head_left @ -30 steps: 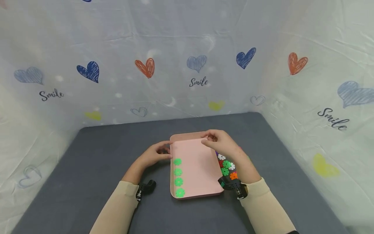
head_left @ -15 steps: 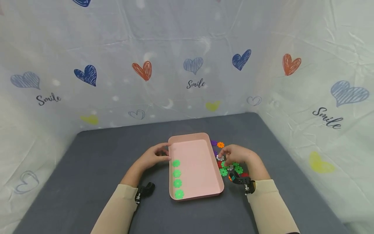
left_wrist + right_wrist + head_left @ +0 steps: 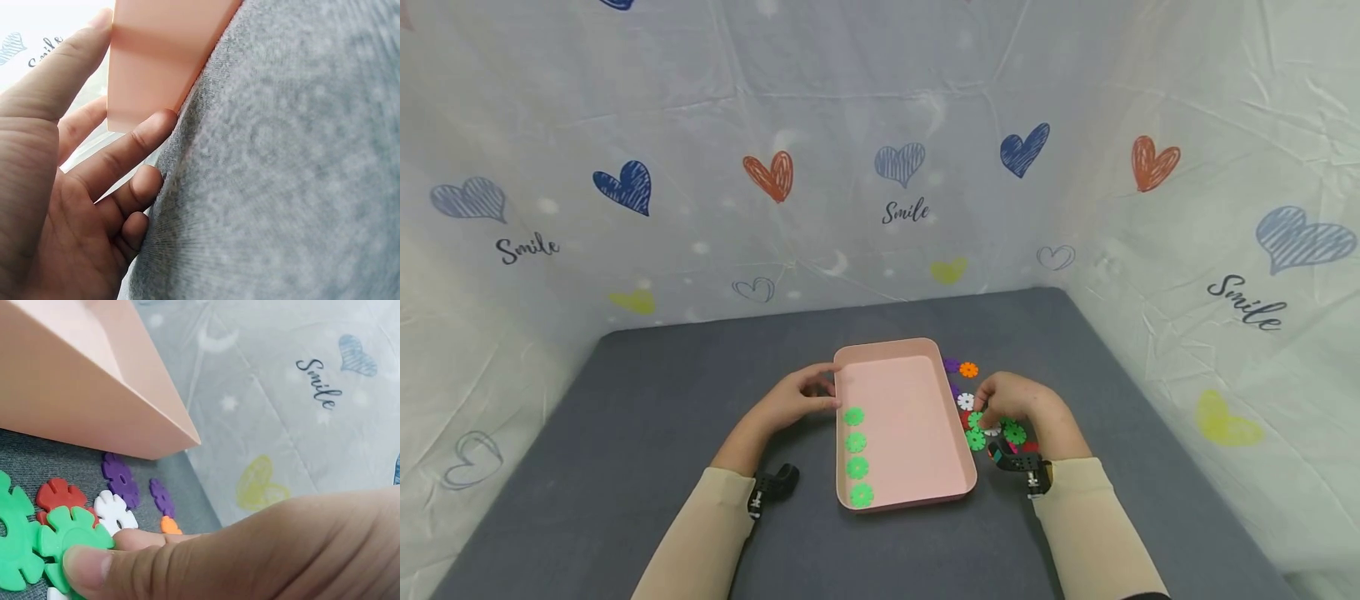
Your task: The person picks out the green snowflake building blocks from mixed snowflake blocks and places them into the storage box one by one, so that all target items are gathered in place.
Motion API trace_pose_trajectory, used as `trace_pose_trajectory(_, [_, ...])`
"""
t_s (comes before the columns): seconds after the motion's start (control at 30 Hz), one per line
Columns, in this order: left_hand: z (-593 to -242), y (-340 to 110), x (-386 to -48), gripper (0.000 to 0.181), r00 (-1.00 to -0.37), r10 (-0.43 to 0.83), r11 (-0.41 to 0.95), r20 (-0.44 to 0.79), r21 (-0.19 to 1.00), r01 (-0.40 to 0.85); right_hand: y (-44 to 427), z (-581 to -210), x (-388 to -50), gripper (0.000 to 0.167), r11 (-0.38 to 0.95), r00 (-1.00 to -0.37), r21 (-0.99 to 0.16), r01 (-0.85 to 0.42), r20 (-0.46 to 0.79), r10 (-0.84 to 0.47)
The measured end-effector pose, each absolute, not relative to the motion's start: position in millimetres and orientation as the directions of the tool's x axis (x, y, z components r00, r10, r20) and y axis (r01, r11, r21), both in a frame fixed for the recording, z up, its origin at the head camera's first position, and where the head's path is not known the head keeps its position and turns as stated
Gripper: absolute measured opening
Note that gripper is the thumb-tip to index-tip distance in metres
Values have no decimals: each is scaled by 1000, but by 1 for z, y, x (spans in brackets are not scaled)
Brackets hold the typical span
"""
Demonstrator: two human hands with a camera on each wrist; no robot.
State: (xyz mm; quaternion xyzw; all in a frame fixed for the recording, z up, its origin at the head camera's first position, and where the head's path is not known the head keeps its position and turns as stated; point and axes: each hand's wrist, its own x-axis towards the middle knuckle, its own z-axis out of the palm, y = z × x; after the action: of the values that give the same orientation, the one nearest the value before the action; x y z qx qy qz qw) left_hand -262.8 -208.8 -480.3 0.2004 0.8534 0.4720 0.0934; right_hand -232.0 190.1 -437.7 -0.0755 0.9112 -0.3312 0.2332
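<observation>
In the head view, a shallow pink tray [image 3: 906,433] lies on the dark grey cloth, with a column of several green flower-shaped plastic pieces [image 3: 857,467] along its left side. At the tray's left wall rests my left hand [image 3: 790,402], its thumb and fingers lightly bent; the left wrist view shows the fingertips touching the tray wall [image 3: 165,56]. My right hand [image 3: 1017,398] is over the loose pieces right of the tray. There it pinches a green flower-shaped piece [image 3: 70,536], thumb on its face and index finger partly hidden behind.
Around the right hand lie more flower pieces: white [image 3: 114,509], red [image 3: 61,494], purple [image 3: 120,478], orange [image 3: 968,370] and green [image 3: 15,531], some overlapping. The tray's right wall [image 3: 81,394] stands close beside them. A curtain printed with hearts [image 3: 898,162] encloses the table.
My right hand has moved from above the tray's far right corner to the loose pieces at right, where it has taken hold of a green one. The left hand stays at the tray.
</observation>
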Motion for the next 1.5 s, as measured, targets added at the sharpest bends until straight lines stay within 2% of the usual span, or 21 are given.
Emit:
trace_pose_trajectory(0.1, [-481,-210,-263,68,-901,432,474,37,840,263,191,-437,-233,14,754,-875,-656,5,-368,-314])
trace_pose_trajectory(0.37, [-483,-211,-264,67,-902,429,481,49,833,274,186,-433,-227,28,749,-845,-660,59,-432,-314])
trace_pose_trajectory(0.67, [-482,-209,-265,67,-895,442,472,53,835,283,183,-435,-230,36,769,-876,-636,61,-404,-264])
trace_pose_trajectory(1.1, [-481,-209,-264,67,-898,438,483,52,828,283,188,-442,-238,18,766,-914,-643,-19,-300,-274])
trace_pose_trajectory(1.37, [-481,-210,-264,67,-896,442,468,52,839,279,188,-441,-237,35,757,-889,-653,-1,-345,-299])
trace_pose_trajectory(1.5, [-482,-209,-264,67,-896,441,464,51,841,276,187,-444,-238,33,764,-891,-645,-26,-331,-310])
